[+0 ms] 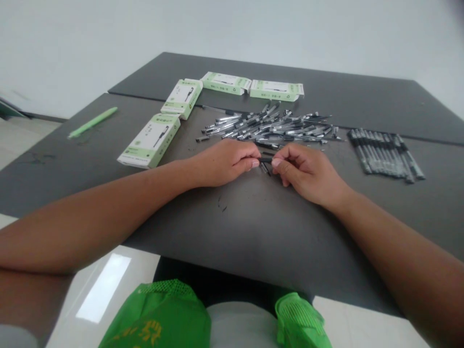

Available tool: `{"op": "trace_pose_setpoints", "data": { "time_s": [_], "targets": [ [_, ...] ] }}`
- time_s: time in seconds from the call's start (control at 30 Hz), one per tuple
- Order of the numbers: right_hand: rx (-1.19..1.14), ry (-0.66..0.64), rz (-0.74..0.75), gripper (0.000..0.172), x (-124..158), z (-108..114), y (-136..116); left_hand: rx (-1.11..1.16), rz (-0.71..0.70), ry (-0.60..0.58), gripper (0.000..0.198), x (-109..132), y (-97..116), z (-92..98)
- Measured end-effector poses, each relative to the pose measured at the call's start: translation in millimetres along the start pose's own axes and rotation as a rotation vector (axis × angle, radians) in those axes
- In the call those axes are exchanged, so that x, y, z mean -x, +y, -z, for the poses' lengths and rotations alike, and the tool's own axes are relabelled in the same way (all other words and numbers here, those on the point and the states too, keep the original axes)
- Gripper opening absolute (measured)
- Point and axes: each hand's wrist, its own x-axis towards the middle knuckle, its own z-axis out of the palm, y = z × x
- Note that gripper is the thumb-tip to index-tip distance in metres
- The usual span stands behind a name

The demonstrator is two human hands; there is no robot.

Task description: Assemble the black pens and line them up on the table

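Both my hands rest on the dark grey table (pixel 253 227) and meet at its middle. My left hand (pixel 226 162) has its fingers curled and pinches one end of a short black pen part (pixel 266 159). My right hand (pixel 304 169) is closed in a pinch on the other end of that part. Just beyond my fingers lies a loose heap of black and silver pens (pixel 268 126). A neat row of pens (pixel 386 153) lies side by side to the right of my right hand.
Several white and green boxes lie at the far left of the heap: one nearest (pixel 149 140), one behind it (pixel 182 98), two at the back (pixel 226 82) (pixel 277 90). A green pen (pixel 93 122) lies far left. A green bag (pixel 159 316) sits below the table edge.
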Motion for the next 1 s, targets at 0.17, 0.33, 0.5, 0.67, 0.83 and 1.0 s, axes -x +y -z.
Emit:
{"op": "trace_pose_setpoints", "data": {
  "time_s": [0.17, 0.33, 0.5, 0.67, 0.83, 1.0],
  "targets": [
    [0.000, 0.003, 0.005, 0.024, -0.2, -0.6, 1.5, 0.005, 0.003, -0.004, 0.027, -0.1, -0.3, 0.3],
    [0.010, 0.010, 0.010, 0.025, -0.8, -1.1, 2.9, 0.001, 0.009, -0.009, 0.028, -0.4, -0.1, 0.5],
    [-0.001, 0.016, 0.015, 0.025, -0.9, -1.1, 2.0, -0.003, 0.003, -0.006, 0.028, -0.3, 1.1, 1.3],
    [-0.003, 0.004, 0.022, 0.027, -1.2, -0.4, 3.0, -0.018, -0.004, -0.001, 0.027, -0.4, 0.1, 1.5],
    [0.006, -0.001, 0.026, 0.029, -1.4, 0.6, 3.5, -0.030, -0.010, -0.002, 0.028, -0.2, -2.3, 1.0],
    [0.028, 0.008, 0.021, 0.032, -1.7, 0.5, 1.1, -0.026, 0.000, 0.000, 0.029, 0.0, -2.7, 1.0]
  ]
}}
